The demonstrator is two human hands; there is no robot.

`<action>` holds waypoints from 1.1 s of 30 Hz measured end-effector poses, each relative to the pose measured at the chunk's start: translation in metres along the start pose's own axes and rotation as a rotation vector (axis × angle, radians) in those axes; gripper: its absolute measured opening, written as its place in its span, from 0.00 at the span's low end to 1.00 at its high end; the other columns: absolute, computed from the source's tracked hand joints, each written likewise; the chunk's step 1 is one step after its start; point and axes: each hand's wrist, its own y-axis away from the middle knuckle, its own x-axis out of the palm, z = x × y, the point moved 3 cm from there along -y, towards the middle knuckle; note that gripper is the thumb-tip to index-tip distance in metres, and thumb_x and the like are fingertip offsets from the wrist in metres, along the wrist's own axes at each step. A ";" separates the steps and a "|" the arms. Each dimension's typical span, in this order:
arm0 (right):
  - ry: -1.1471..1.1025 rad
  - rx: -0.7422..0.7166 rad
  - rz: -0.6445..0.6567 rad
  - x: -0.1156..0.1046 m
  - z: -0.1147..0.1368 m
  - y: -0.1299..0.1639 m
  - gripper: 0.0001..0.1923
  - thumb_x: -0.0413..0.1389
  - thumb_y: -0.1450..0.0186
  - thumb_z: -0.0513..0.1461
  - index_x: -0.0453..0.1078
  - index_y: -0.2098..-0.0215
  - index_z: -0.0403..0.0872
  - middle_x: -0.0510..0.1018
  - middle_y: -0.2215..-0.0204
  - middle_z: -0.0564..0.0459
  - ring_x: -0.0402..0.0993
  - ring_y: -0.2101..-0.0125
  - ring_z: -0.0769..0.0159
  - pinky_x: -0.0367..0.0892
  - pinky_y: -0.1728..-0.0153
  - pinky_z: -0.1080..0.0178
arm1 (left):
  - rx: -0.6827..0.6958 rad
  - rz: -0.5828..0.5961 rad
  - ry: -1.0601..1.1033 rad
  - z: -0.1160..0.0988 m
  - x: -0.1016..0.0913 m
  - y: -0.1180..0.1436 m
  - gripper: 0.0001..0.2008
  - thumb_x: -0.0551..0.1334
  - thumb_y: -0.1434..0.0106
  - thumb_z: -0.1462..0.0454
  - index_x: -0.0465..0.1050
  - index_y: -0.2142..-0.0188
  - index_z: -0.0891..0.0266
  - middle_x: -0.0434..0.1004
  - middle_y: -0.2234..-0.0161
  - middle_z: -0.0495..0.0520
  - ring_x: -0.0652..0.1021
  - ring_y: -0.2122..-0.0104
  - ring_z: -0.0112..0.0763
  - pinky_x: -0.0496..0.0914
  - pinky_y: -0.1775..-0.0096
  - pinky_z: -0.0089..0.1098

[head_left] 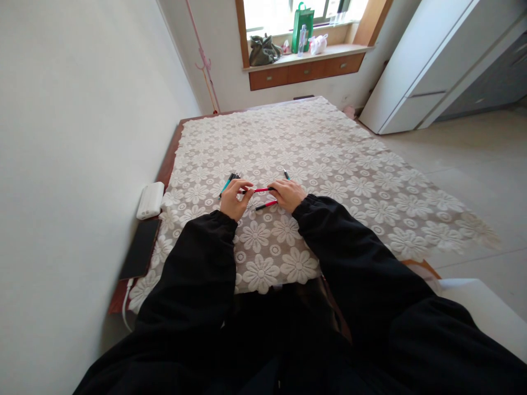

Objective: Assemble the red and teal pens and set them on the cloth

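A slim red pen (261, 190) with a black end lies level between my two hands, just above the tablecloth. My left hand (236, 201) pinches its left part between thumb and fingertips. At the black right end, the fingers of my right hand (288, 194) are closed on it. Below it, a second red and black pen (265, 206) rests on the cloth, its right end by my right hand. Several teal and black pens (227, 184) lie together beyond my left hand, partly hidden by it. Past my right hand is another teal and black pen (286, 174).
A floral lace tablecloth (298, 265) covers the table. Along the left edge by the wall are a white box-shaped device (150, 200), a dark flat tablet-like object (140, 249) and a white cable (125, 305). Bags stand on the windowsill (329, 52) behind.
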 end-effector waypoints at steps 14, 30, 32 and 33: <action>0.017 -0.055 0.098 0.007 0.001 0.000 0.13 0.51 0.26 0.39 0.76 0.50 0.46 0.83 0.56 0.45 0.76 0.55 0.57 0.64 0.53 0.58 | 0.076 0.197 -0.041 0.010 0.009 0.002 0.06 0.61 0.32 0.64 0.78 0.58 0.58 0.80 0.56 0.55 0.80 0.61 0.32 0.78 0.56 0.35; 0.021 -0.073 0.118 0.006 0.004 0.001 0.14 0.51 0.26 0.40 0.77 0.52 0.46 0.83 0.56 0.45 0.77 0.55 0.56 0.64 0.54 0.58 | 0.072 0.308 -0.091 0.014 0.015 0.004 0.07 0.62 0.31 0.64 0.80 0.59 0.57 0.80 0.58 0.53 0.80 0.62 0.32 0.76 0.58 0.33; 0.018 -0.063 0.120 0.006 0.004 0.000 0.14 0.51 0.26 0.40 0.77 0.52 0.46 0.83 0.56 0.44 0.77 0.55 0.56 0.64 0.53 0.57 | 0.066 0.318 -0.095 0.015 0.015 0.004 0.07 0.62 0.31 0.64 0.80 0.58 0.57 0.80 0.59 0.53 0.80 0.62 0.32 0.76 0.58 0.33; 0.016 -0.058 0.123 0.005 0.004 0.000 0.14 0.51 0.26 0.40 0.78 0.51 0.46 0.83 0.55 0.44 0.77 0.54 0.57 0.64 0.53 0.58 | 0.063 0.320 -0.093 0.015 0.016 0.004 0.07 0.62 0.32 0.64 0.80 0.58 0.57 0.80 0.59 0.53 0.80 0.62 0.31 0.76 0.58 0.33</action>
